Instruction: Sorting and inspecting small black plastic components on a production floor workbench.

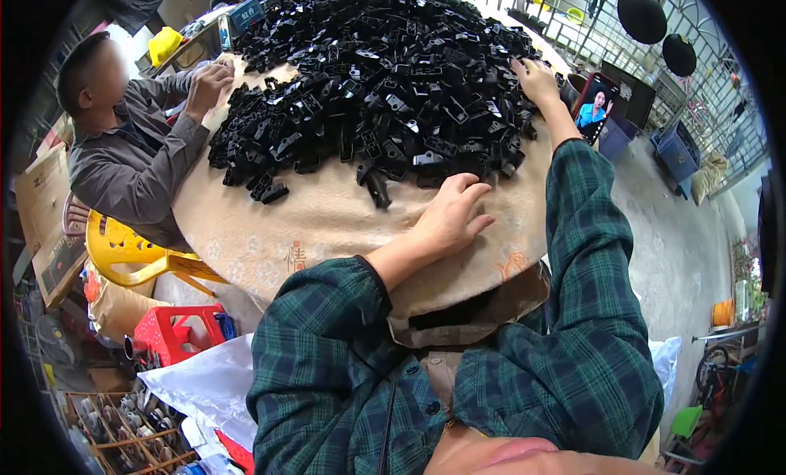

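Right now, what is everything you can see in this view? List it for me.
black plastic parts: a large heap, too many to count, black, middle of the table
table cloth: one, tan, covering the round table
co-worker: one, grey jacket, seated at the table's left, hands at the heap's edge
plastic chair: one, yellow, under the co-worker
stool: one, red, on the floor at lower left
phone: one, screen lit, propped at the table's right
left hand: flat on the cloth, fingers at the heap's near edge
right hand: reaching into the heap's right side
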Tool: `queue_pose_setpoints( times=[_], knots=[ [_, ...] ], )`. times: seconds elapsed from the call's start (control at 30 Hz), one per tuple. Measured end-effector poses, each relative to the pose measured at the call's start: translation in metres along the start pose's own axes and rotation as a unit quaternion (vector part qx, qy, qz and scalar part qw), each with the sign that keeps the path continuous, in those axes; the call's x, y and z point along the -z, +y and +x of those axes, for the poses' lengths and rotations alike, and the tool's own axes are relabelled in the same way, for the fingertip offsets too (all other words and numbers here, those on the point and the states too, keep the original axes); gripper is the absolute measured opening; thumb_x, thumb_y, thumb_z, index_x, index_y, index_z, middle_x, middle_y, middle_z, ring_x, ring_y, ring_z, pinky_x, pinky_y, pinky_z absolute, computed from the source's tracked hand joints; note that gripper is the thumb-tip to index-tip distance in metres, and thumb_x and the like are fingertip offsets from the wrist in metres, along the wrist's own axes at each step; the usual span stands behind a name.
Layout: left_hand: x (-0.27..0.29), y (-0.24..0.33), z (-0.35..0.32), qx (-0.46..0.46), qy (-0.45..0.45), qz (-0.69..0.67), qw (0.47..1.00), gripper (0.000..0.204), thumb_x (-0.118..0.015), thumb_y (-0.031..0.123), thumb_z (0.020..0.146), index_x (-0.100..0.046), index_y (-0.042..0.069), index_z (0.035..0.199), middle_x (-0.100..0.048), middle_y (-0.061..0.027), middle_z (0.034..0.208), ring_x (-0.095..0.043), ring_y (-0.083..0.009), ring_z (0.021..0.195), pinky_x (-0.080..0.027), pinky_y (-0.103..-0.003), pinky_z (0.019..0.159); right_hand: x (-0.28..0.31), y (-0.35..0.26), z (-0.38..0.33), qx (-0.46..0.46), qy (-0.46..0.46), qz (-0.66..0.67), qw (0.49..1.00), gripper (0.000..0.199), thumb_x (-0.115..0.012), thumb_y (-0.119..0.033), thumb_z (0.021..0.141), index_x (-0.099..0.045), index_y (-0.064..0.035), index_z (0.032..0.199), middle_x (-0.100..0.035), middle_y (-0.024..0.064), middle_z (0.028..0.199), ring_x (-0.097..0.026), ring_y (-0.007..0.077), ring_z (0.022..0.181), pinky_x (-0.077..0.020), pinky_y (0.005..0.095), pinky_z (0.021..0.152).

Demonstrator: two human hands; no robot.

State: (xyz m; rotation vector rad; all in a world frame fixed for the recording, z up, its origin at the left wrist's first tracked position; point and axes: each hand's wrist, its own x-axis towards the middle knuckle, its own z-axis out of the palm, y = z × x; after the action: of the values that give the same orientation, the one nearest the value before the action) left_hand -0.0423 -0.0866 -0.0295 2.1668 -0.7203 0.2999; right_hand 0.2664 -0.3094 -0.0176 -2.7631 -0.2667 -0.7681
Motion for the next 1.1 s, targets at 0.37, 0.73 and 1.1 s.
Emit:
queue_pose_setpoints(
  times=[0.37, 0.73, 1.1],
  knots=[
    [0.009, 0.000, 0.004, 0.038, 0.134, -0.007, 0.990, 0.025, -0.064, 0.011, 0.076, -0.059, -0.002, 0.097, -0.059, -0.0143, 0.091, -0.059, -0.0290, 0.080, -0.048, -0.033, 0.072, 0.000, -0.078, -0.046, -0.135, -0.085, 0.262, 0.952, 0.069, -0.036, -0.067, 0.080, -0.064, -0.0073, 0.100, -0.061, 0.0190, 0.103, -0.055, 0.0331, 0.103, -0.0401, 0.0361, 0.088],
    [0.046, -0.010, 0.004, 0.075, 0.186, 0.191, 0.961, 0.028, -0.066, 0.014, 0.072, -0.059, 0.007, 0.099, -0.053, -0.0098, 0.098, -0.056, -0.0297, 0.087, -0.047, -0.036, 0.073, 0.063, -0.105, -0.100, 0.167, 0.021, 0.414, 0.895, 0.045, -0.055, -0.042, 0.085, -0.060, -0.0024, 0.104, -0.062, 0.0132, 0.097, -0.056, 0.0228, 0.097, -0.0420, 0.0297, 0.084],
    [0.037, -0.015, 0.013, 0.041, 0.171, 0.267, 0.948, 0.024, -0.065, 0.012, 0.072, -0.060, 0.007, 0.094, -0.058, -0.0104, 0.091, -0.052, -0.0280, 0.088, -0.045, -0.035, 0.078, 0.113, -0.078, -0.203, 0.177, -0.133, 0.095, 0.971, 0.036, -0.067, -0.030, 0.072, -0.061, -0.0092, 0.102, -0.059, 0.0136, 0.092, -0.059, 0.0292, 0.081, -0.0478, 0.0369, 0.071]
  ],
)
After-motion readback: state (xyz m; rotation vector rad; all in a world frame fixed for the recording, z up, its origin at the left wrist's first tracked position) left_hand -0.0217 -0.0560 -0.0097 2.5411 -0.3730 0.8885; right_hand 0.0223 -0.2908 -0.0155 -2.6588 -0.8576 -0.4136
